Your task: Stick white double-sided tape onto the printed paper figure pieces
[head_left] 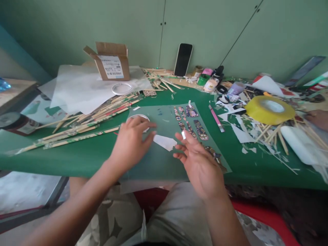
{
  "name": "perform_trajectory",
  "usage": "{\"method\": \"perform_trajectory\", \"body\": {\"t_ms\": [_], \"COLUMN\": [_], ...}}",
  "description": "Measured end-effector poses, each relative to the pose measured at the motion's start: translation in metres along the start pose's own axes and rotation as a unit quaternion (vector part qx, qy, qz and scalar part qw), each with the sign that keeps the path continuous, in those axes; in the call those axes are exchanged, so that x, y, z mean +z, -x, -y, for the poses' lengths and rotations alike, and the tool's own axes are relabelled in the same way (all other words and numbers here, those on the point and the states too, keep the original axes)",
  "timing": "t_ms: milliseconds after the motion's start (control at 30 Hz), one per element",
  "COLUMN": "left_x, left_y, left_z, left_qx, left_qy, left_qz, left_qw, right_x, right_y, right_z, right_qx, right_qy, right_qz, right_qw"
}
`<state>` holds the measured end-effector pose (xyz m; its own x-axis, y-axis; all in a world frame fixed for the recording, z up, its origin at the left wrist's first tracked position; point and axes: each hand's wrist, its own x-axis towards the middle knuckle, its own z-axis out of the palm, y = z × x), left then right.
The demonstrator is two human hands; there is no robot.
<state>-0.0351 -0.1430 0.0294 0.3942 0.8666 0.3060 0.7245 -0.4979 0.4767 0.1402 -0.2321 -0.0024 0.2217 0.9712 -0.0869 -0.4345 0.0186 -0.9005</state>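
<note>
My left hand [133,140] reaches over the translucent sheet [159,165], its thumb and index finger apart. A thin white ring [141,117] lies partly hidden behind its fingers; whether they touch it I cannot tell. To the right of that hand, a white paper piece [164,141] with a pointed end rests flat on the sheet. My right hand [201,162] is raised by the paper's right end, holding a small white strip [183,134] at its fingertips, the other fingers loosely curled. Dark patterned cutouts [200,130] line the sheet's right side, some behind my right hand.
Bundled wooden sticks [84,131] lie left. Behind stand an open cardboard box [112,63], another white ring [122,89] and a phone [183,59]. A pink cutter [216,118], paper scraps [242,131] and a yellow tape roll [258,109] lie right. Another person's hand [317,118] shows far right.
</note>
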Motion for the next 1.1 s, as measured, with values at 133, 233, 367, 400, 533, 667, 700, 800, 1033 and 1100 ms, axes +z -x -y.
{"method": "perform_trajectory", "body": {"t_ms": [133,233,367,400,533,667,700,800,1033,1100], "left_x": [0.010,0.020,0.021,0.019,0.013,0.015,0.016,0.020,0.033,0.039], "left_y": [0.013,0.020,0.020,0.020,0.020,0.025,0.027,0.031,0.034,0.037], "left_z": [-0.036,-0.043,-0.035,-0.033,-0.032,-0.034,-0.034,-0.033,-0.021,-0.015], "left_qx": [-0.088,-0.155,-0.155,-0.149,-0.102,0.012,0.034,0.063,0.138,0.176], "left_qy": [0.382,0.536,0.538,0.516,0.335,0.139,0.117,0.091,-0.105,-0.131], "left_qz": [0.114,0.116,0.138,0.148,0.159,0.112,0.108,0.093,0.025,0.048], "left_qw": [0.913,0.821,0.817,0.830,0.923,0.984,0.987,0.989,0.985,0.974], "right_x": [0.009,0.007,-0.002,-0.005,-0.018,-0.020,-0.019,-0.016,-0.031,-0.035], "right_y": [0.006,0.008,0.006,0.004,-0.008,-0.010,-0.010,-0.011,-0.056,-0.068], "right_z": [-0.004,-0.007,-0.007,-0.006,0.004,0.015,0.017,0.019,0.010,0.004], "right_qx": [-0.003,-0.018,-0.093,-0.124,-0.239,-0.260,-0.260,-0.281,-0.299,-0.266], "right_qy": [-0.009,0.030,0.179,0.218,0.324,0.446,0.461,0.485,0.536,0.551], "right_qz": [0.072,0.102,0.061,0.027,-0.079,0.032,0.059,0.086,0.048,0.080], "right_qw": [0.997,0.994,0.977,0.968,0.912,0.856,0.846,0.824,0.788,0.787]}}
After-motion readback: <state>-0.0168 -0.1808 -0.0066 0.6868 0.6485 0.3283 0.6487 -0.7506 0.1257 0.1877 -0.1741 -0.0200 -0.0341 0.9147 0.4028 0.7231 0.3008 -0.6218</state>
